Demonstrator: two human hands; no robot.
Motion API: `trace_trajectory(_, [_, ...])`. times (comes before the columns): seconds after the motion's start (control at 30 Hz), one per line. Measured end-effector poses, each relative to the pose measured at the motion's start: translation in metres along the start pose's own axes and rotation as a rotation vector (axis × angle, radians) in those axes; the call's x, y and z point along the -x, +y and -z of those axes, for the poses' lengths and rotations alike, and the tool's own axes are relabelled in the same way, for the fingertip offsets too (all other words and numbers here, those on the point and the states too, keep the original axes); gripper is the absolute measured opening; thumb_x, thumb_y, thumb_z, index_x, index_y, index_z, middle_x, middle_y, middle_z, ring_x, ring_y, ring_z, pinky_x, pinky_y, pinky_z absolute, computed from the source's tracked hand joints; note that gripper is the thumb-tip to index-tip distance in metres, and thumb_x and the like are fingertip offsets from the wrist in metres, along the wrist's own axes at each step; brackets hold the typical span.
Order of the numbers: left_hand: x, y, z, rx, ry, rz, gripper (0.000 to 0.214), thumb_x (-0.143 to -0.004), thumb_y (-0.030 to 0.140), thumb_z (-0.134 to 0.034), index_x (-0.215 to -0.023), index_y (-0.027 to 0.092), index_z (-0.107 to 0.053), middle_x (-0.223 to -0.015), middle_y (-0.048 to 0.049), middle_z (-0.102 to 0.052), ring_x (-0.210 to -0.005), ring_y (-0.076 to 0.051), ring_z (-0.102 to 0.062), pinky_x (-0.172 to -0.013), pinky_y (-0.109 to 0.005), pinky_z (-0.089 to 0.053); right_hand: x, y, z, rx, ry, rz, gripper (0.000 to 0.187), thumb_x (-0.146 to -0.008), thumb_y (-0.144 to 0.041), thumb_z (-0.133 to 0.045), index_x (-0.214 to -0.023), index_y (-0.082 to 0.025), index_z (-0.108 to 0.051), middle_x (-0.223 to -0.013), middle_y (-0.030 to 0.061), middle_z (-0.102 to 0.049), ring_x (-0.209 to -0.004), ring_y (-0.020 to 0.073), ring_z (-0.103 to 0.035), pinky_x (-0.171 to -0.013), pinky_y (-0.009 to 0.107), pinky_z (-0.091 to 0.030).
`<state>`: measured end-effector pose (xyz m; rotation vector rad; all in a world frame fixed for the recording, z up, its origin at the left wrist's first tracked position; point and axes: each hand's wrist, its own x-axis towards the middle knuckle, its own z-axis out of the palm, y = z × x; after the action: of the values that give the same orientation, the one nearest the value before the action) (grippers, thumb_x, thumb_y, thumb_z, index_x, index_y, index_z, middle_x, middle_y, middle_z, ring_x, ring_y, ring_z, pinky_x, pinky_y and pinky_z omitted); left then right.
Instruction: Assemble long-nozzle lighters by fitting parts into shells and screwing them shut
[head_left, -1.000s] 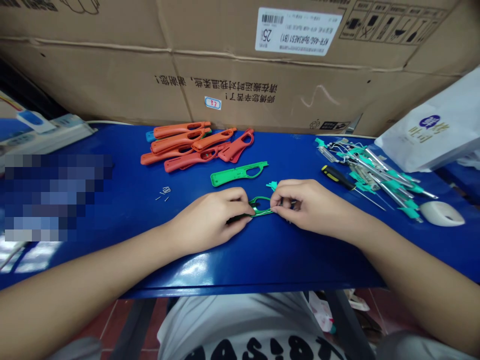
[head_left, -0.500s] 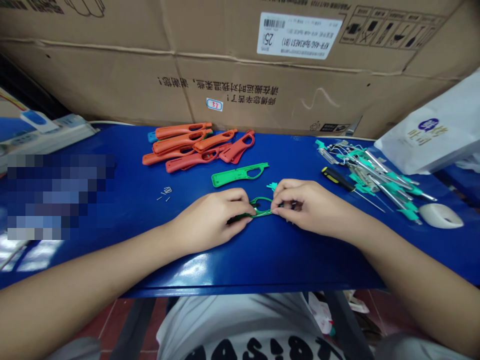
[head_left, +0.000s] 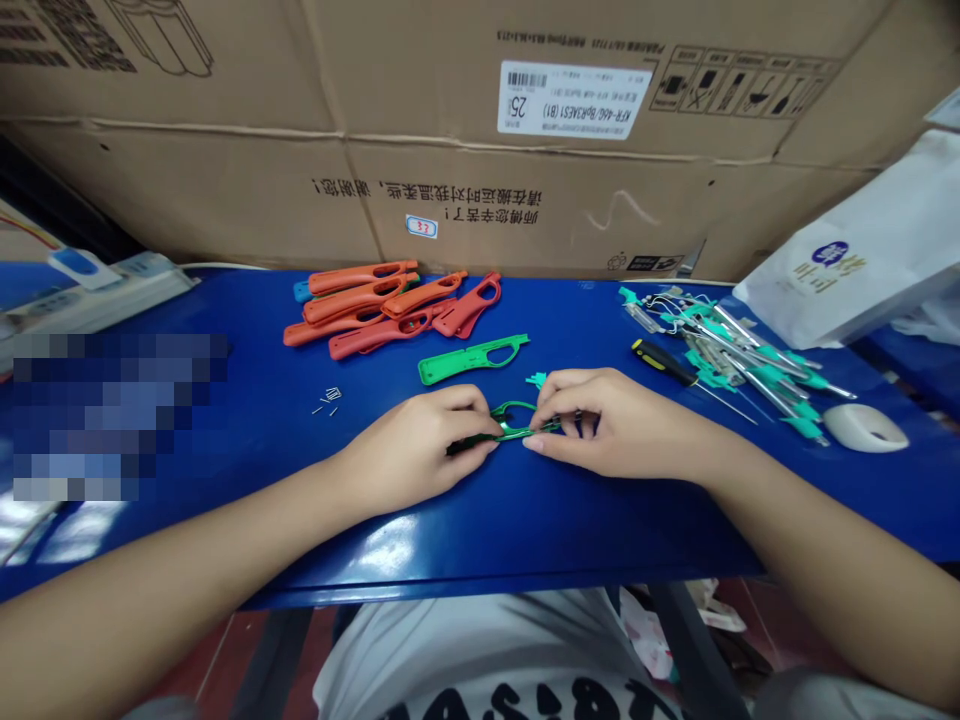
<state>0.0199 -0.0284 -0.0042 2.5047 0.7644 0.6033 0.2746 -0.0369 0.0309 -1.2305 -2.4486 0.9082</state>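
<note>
My left hand (head_left: 431,440) is closed around the handle end of a green plastic lighter casing half (head_left: 517,434), which lies low over the table. The fingers and thumb of my right hand (head_left: 611,420) pinch the same casing at its looped trigger end; those fingers hide much of it. Just beyond lies another green casing half (head_left: 469,361), its hollow side up. A small teal plastic part (head_left: 536,380) rests beside my right fingertips. Several small screws (head_left: 330,398) are loose on the table, left of my left hand.
Orange and red casings (head_left: 375,310) are piled at the back. To the right lie a black-and-yellow screwdriver (head_left: 664,362), metal lighter tubes with teal parts (head_left: 750,350), a whitish oval object (head_left: 866,427) and a white bag (head_left: 832,250). A cardboard box (head_left: 442,160) stands behind; a power strip (head_left: 142,295) sits left.
My right fingertips have moved slightly left along the green casing, closer to my left fingers. Both hands keep hold of it. The whole view has shifted a little.
</note>
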Motion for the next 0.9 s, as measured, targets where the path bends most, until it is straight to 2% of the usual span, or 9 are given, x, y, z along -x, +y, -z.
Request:
trace_trajectory(0.07, [0.000, 0.000, 0.002, 0.014, 0.048, -0.012, 0.017, -0.095, 0.016, -0.063, -0.109, 0.016, -0.073, -0.099, -0.0030, -0.066, -0.084, -0.012, -0.066, -0.079, -0.023, -0.053, 0.000, 0.002, 0.003, -0.047, -0.005, 0.021, 0.027, -0.089, -0.044, -0.071, -0.094, -0.019, -0.078, -0.090, 0.0036, -0.065, -0.067, 0.0112, -0.058, -0.063, 0.026, -0.046])
trace_trajectory(0.1, [-0.001, -0.001, 0.003, 0.012, 0.071, -0.011, 0.017, -0.095, 0.016, -0.063, -0.110, 0.016, -0.073, -0.099, -0.0028, -0.066, -0.083, -0.011, -0.065, -0.078, -0.023, -0.053, -0.001, 0.003, 0.004, -0.071, 0.032, 0.023, 0.025, -0.090, -0.043, -0.070, -0.092, -0.019, -0.077, -0.090, 0.0035, -0.066, -0.067, 0.0113, -0.058, -0.063, 0.026, -0.046])
trace_trajectory(0.2, [-0.001, -0.001, 0.008, -0.023, 0.116, 0.000, 0.017, -0.096, 0.018, -0.063, -0.111, 0.017, -0.072, -0.101, -0.0038, -0.066, -0.088, -0.013, -0.065, -0.081, -0.025, -0.054, -0.006, 0.012, 0.005, -0.062, 0.281, -0.023, 0.020, -0.095, -0.031, -0.061, -0.088, -0.018, -0.075, -0.086, 0.0034, -0.068, -0.071, 0.0132, -0.059, -0.064, 0.026, -0.045])
trace_trajectory(0.27, [-0.001, -0.001, 0.010, -0.059, 0.127, -0.002, 0.017, -0.097, 0.020, -0.062, -0.110, 0.017, -0.072, -0.104, -0.0050, -0.067, -0.095, -0.017, -0.066, -0.086, -0.029, -0.054, -0.009, 0.021, 0.007, 0.049, 0.380, -0.051, 0.014, -0.092, -0.025, -0.061, -0.090, -0.018, -0.074, -0.087, 0.0038, -0.067, -0.069, 0.0137, -0.058, -0.064, 0.027, -0.044])
trace_trajectory(0.37, [-0.001, -0.003, 0.013, -0.116, 0.125, -0.006, 0.018, -0.097, 0.022, -0.060, -0.109, 0.018, -0.073, -0.104, -0.0063, -0.068, -0.099, -0.020, -0.066, -0.089, -0.033, -0.054, -0.010, 0.033, 0.008, 0.232, 0.331, -0.094, 0.009, -0.085, -0.022, -0.066, -0.091, -0.017, -0.071, -0.092, 0.0052, -0.065, -0.068, 0.0139, -0.056, -0.066, 0.029, -0.045])
trace_trajectory(0.5, [-0.001, -0.004, 0.014, -0.157, 0.089, 0.002, 0.020, -0.099, 0.026, -0.058, -0.110, 0.019, -0.072, -0.105, -0.0072, -0.069, -0.099, -0.022, -0.065, -0.089, -0.036, -0.054, -0.012, 0.044, 0.005, 0.271, 0.252, -0.120, 0.011, -0.085, -0.027, -0.067, -0.090, -0.017, -0.068, -0.094, 0.0059, -0.064, -0.071, 0.0150, -0.057, -0.070, 0.030, -0.046])
trace_trajectory(0.8, [-0.002, -0.001, 0.015, -0.222, -0.011, 0.019, 0.024, -0.093, 0.031, -0.064, -0.115, 0.021, -0.069, -0.110, -0.0061, -0.071, -0.104, -0.024, -0.065, -0.092, -0.037, -0.052, -0.015, 0.040, -0.002, 0.168, 0.275, -0.010, 0.009, -0.091, -0.023, -0.066, -0.083, -0.018, -0.067, -0.087, 0.0031, -0.064, -0.065, 0.0117, -0.054, -0.064, 0.026, -0.042])
trace_trajectory(0.9, [-0.002, -0.001, 0.016, -0.230, -0.038, 0.029, 0.022, -0.094, 0.031, -0.064, -0.112, 0.021, -0.070, -0.108, -0.0047, -0.072, -0.103, -0.023, -0.066, -0.089, -0.036, -0.053, -0.010, 0.030, 0.001, 0.174, 0.186, 0.121, 0.009, -0.095, -0.024, -0.062, -0.091, -0.018, -0.068, -0.093, 0.0034, -0.065, -0.072, 0.0129, -0.058, -0.068, 0.026, -0.044])
